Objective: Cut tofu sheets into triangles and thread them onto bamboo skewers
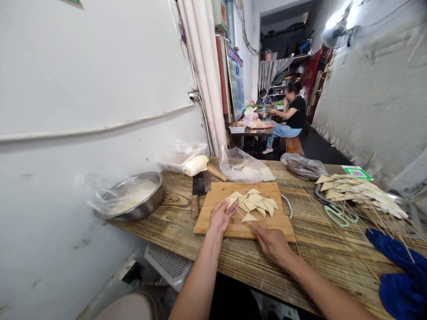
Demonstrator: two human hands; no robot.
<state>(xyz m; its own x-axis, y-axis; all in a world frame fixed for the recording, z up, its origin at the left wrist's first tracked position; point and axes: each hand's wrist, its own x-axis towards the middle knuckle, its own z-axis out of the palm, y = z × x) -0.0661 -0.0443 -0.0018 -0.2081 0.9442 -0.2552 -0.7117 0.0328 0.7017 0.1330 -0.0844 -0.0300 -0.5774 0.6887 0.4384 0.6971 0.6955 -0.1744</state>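
A wooden cutting board [227,226] lies on the wooden table, with several pale triangular tofu pieces [255,203] on it. My left hand [220,217] rests on the board's left part, its fingers pinching one triangle [231,202] at the pile's left edge. My right hand [271,242] is closed at the board's front edge on a thin bamboo skewer [243,216]. The skewer slants up-left under a single triangle [248,218] toward the left hand.
A cleaver [199,189] lies left of the board, a bag-lined steel bowl [133,198] farther left. Plastic bags [245,169] sit behind. To the right are a tray of skewered triangles [363,193], green scissors [340,215], loose skewers and a blue cloth [400,271]. People sit at a far table [290,118].
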